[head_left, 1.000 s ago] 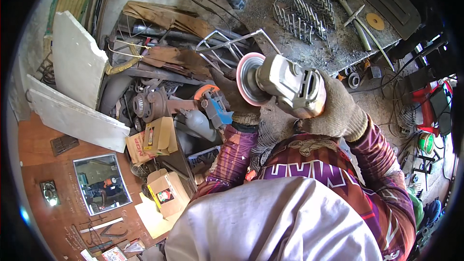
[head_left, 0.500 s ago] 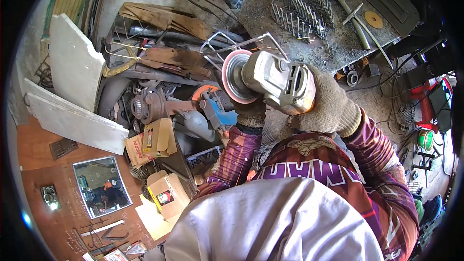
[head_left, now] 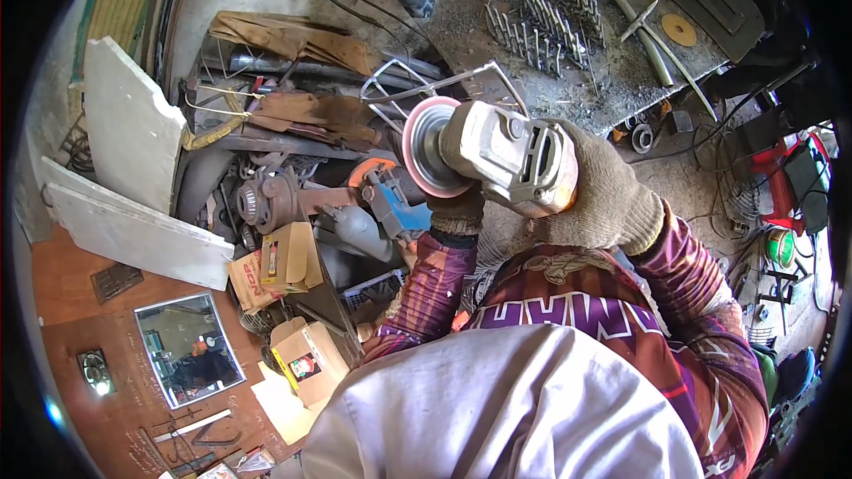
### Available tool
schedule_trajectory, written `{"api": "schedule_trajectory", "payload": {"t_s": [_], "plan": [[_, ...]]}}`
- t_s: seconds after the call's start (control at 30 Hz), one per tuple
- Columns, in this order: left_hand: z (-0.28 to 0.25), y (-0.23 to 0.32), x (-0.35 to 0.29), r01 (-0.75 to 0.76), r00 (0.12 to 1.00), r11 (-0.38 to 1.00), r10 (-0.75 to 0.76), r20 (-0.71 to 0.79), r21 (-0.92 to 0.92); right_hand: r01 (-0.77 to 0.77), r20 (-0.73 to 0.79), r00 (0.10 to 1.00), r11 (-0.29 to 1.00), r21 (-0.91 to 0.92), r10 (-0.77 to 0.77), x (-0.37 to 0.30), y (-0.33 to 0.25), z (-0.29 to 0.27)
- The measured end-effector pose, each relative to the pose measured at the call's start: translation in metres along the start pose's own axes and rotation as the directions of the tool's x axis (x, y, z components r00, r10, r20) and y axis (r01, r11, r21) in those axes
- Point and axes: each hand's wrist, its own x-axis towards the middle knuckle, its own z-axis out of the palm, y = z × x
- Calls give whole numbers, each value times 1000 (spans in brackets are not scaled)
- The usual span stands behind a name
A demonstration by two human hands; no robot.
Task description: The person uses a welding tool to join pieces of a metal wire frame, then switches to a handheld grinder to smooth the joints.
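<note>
My right hand [head_left: 608, 195], in a brown knit glove, is wrapped round the body of a worn whitish angle grinder [head_left: 510, 155]. The tool is held up in front of my chest, its disc [head_left: 430, 146] with a pink-red rim turned to the left. My left hand [head_left: 457, 213], also gloved, is below the disc and the grinder's head. Its fingers are hidden, so what it grips does not show. Just beyond the disc is a frame of thin bent metal rod [head_left: 426, 82]; whether the disc touches it, I cannot tell.
Several bolts stand upright on a dusty metal worktop [head_left: 621, 89] at the far right, near a hammer [head_left: 643, 35]. At left are white boards [head_left: 133, 124], cardboard boxes [head_left: 288, 257] and a blue-and-orange machine [head_left: 390, 200]. Cables and a red item [head_left: 777, 186] lie at right.
The whole view has shifted slightly, with the worktop and bolts a little further left. My hands and the grinder keep nearly the same pose.
</note>
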Motion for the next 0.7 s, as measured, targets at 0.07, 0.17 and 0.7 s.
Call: {"api": "schedule_trajectory", "payload": {"t_s": [0.07,0.17,0.7], "plan": [[-1,-4,2,0,999,993,-5,-42,-117,-36,-9,999,997,-69,36,0,-3,-2],[1,-5,2,-3,997,953,-22,-78,-303,-66,-28,998,993,-95,64,-2,2,-1],[6,15,1,-32,999,999,32,-39,-1,-55,-14,998,997,-44,55,-1,-1,-3]]}}
